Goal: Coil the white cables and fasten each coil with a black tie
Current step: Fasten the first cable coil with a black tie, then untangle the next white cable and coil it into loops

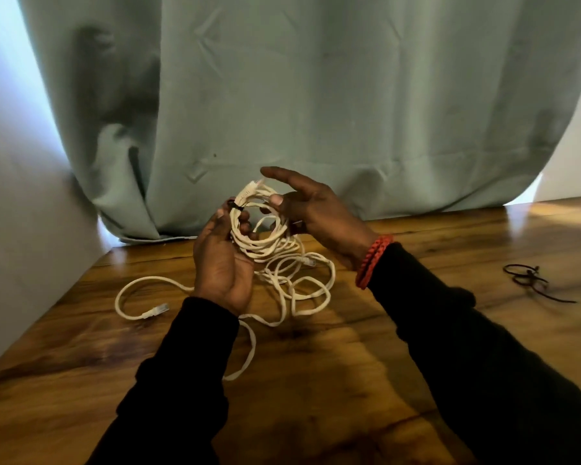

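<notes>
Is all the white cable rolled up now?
No, only one coil is held in the hands; loose cable lies tangled on the table.

left grip point(223, 260) curled, right grip point(311, 204) pinching

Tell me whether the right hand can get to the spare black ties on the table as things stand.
Probably yes, once it lets go. The spare black ties lie in the open on the wooden table, on the right hand's side, with nothing between. That hand is busy now, pinching the cable coil.

Cables point(292, 280) on table point(349, 380), ties point(530, 280) right
</notes>
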